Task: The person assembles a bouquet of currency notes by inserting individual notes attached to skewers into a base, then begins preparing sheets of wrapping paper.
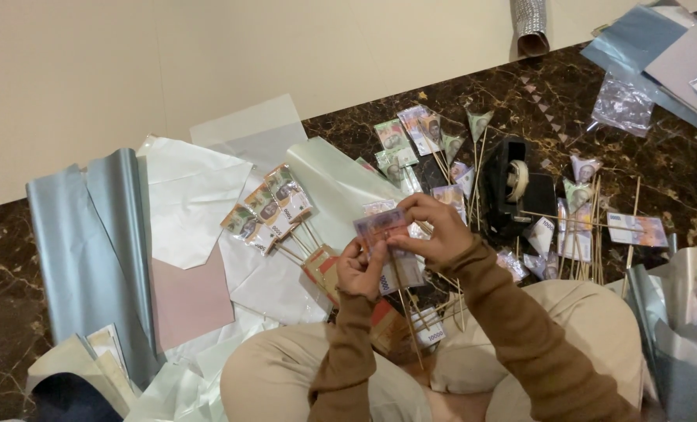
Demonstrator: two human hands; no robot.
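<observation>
My left hand [358, 270] and my right hand [435, 229] together hold a pinkish-purple banknote [381, 227] in front of me, above my lap. The note is fixed to a thin wooden stick [408, 316] that runs down toward my knees. My right hand pinches the note's upper right edge; my left hand grips its lower left. Under my hands lie more notes on sticks [430, 327] and a brown-red packet [323, 270].
Folded notes on sticks [270, 209] lie on white wrapping paper [196, 195]. Silver-blue paper [91, 234] and pink paper [188, 301] lie left. A black tape dispenser [515, 187] and several stick-mounted notes [579, 234] sit right on the dark marble floor [661, 168].
</observation>
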